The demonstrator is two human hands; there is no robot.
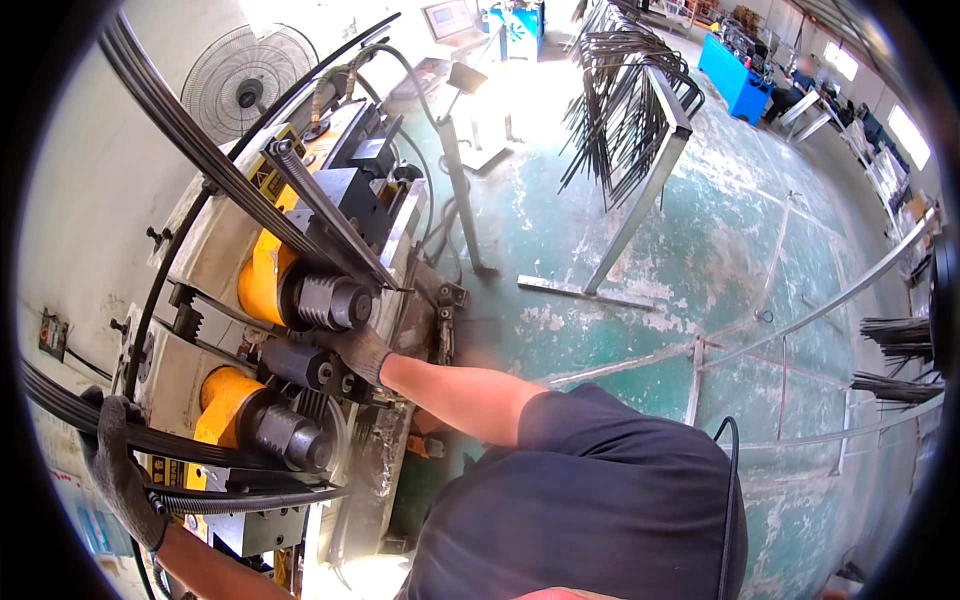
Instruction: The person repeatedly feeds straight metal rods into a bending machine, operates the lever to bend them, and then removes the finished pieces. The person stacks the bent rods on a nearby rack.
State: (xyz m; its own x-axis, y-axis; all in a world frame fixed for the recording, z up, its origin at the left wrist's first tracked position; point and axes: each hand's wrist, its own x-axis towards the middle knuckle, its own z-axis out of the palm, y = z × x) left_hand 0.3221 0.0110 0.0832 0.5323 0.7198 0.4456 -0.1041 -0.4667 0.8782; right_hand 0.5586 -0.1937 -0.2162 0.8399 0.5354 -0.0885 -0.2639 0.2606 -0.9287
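My left hand (118,465), in a dark grey work glove, is closed around a bundle of thin dark metal rods (185,445) at the lower left. The rods run across the lower bending head of the machine, beside its yellow arm (226,405) and round steel die (292,437). Reaching forward, my gloved right hand (358,352) is at the machine just below the upper die (335,302), next to a dark block (297,362). Its fingertips are hidden among the machine parts. Another rod bundle (215,140) slants down to the upper yellow arm (265,275).
A coil spring (245,497) lies along the machine's near end. Beyond the machine are a fan (248,92) and a metal stand (650,180) hung with many bent rods. A curved rail (830,305) crosses the right side. A person (795,85) is far off beside a blue bench (735,80).
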